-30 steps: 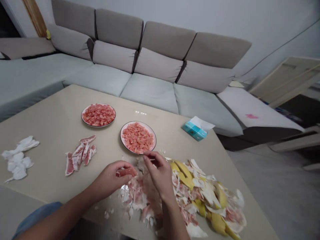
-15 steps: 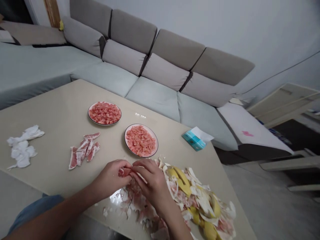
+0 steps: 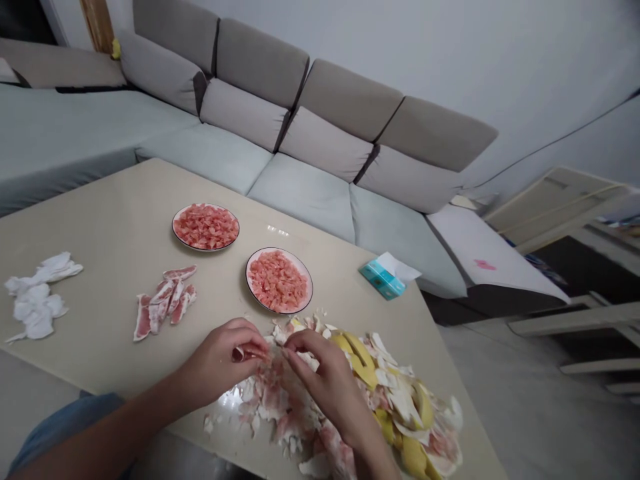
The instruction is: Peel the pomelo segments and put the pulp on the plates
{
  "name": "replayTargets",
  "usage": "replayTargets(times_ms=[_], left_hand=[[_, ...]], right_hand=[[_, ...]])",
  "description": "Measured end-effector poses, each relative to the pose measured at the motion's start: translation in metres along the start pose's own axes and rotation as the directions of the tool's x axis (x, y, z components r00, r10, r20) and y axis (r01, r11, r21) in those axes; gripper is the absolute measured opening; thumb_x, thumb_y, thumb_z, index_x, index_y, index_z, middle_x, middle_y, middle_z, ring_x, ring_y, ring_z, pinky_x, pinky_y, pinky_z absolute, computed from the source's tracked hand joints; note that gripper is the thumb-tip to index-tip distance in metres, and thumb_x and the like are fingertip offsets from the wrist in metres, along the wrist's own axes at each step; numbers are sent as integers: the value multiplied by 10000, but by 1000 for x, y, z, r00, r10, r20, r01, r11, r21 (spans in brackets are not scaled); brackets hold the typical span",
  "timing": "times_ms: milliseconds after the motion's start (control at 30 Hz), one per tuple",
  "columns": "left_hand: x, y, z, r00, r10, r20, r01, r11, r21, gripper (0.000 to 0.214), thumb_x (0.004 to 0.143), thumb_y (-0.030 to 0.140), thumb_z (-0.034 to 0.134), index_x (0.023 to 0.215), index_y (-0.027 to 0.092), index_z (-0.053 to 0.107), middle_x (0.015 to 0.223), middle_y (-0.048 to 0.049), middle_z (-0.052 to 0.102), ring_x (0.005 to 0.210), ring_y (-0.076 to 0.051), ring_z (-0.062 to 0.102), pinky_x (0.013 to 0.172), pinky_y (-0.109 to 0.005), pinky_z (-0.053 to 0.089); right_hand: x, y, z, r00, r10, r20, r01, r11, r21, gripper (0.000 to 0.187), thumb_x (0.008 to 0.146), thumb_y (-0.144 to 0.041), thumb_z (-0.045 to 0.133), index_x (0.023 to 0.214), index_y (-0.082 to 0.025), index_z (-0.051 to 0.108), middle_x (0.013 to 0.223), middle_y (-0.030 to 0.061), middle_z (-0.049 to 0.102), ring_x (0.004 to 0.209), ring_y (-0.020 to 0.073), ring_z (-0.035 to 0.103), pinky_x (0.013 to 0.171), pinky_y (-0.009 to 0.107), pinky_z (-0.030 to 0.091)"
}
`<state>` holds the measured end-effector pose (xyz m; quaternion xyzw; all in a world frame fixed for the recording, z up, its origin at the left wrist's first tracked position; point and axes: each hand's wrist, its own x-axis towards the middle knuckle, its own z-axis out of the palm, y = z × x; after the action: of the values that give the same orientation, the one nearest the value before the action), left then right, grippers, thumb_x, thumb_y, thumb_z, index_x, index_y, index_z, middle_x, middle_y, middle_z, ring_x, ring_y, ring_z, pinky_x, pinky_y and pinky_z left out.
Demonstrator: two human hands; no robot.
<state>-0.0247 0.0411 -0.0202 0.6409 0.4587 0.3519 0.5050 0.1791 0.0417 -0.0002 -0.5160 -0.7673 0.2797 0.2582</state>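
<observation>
My left hand (image 3: 225, 357) is closed round a pink pomelo segment (image 3: 241, 353) just above the beige table (image 3: 110, 227). My right hand (image 3: 325, 377) pinches at the segment's white membrane, fingertips meeting those of the left hand. Both hands hover over a heap of peel and membrane scraps (image 3: 380, 393), yellow rind mixed with white and pink bits. Beyond the hands stands a plate of peeled pink flesh (image 3: 279, 281), and farther left a second plate of flesh (image 3: 205, 227). Several unpeeled segments (image 3: 164, 301) lie on the table to the left.
Crumpled white tissues (image 3: 37, 293) lie at the table's left edge. A teal tissue pack (image 3: 386, 277) sits near the far right edge. A grey sectional sofa (image 3: 300, 147) wraps round behind the table. The floor shows at the right.
My right hand came from near the plate back to the segment in my left hand and now pinches its membrane. The camera view shifted slightly.
</observation>
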Motion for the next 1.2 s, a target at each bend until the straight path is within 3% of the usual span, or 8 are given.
replayTargets(times_ms=[100,200,400,633,800,933,1067,1200], left_hand=[[-1,1,-1,999,46,11,-46,998,39,173,762,120,590,833,211,719,924,-40,634,871,-172,612,732,-240,479],[-2,2,-2,995,102,19,-103,991,86,196,778,102,575,848,212,721,911,-38,636,873,-167,609,781,-248,468],[-4,-3,-1,994,108,24,-110,987,119,273,756,44,524,886,205,703,926,-38,627,875,-165,598,756,-234,460],[-7,-6,0,991,133,27,-136,979,153,348,719,-21,435,872,190,664,899,-17,586,852,-142,569,752,-227,440],[-10,-7,0,987,152,48,-159,959,234,291,763,-3,415,846,177,629,882,-18,544,825,-142,556,763,-246,437],[-10,-6,0,986,154,55,-163,949,269,249,796,19,423,829,168,620,867,-17,529,805,-139,551,749,-244,435],[-9,-6,1,987,150,59,-161,948,276,236,817,43,442,842,161,645,863,-23,537,804,-140,558,738,-242,438],[-8,-6,1,990,142,24,-144,967,210,255,813,63,486,924,182,683,889,-30,570,834,-144,581,740,-237,449]], right_hand=[[-8,0,-6,998,-14,63,21,995,-102,125,875,-200,547,848,-224,666,856,55,668,793,209,615,714,314,468],[-12,-11,-5,999,-45,24,47,994,-98,135,888,-216,548,815,-225,661,841,59,662,789,207,617,718,319,482],[-11,-31,13,964,-261,-58,255,962,-94,198,890,-167,540,1032,-242,657,928,77,659,848,206,612,733,321,503],[-4,-32,30,924,-370,-97,337,907,-253,178,877,-136,532,987,-170,668,835,88,661,751,198,594,647,316,481],[-4,-34,34,947,-311,-84,287,932,-222,157,852,-130,531,924,-168,665,798,72,650,716,190,583,626,298,449],[-3,-36,36,981,-177,-79,172,983,-57,162,841,-116,517,867,-191,658,791,44,634,719,166,580,646,274,443],[-3,-34,36,993,-87,-78,94,992,82,149,813,-92,512,798,-191,623,762,20,619,687,142,569,634,247,432],[-9,-29,27,995,9,-95,0,995,99,128,797,-91,488,744,-195,542,720,-6,582,665,134,537,606,234,404]])
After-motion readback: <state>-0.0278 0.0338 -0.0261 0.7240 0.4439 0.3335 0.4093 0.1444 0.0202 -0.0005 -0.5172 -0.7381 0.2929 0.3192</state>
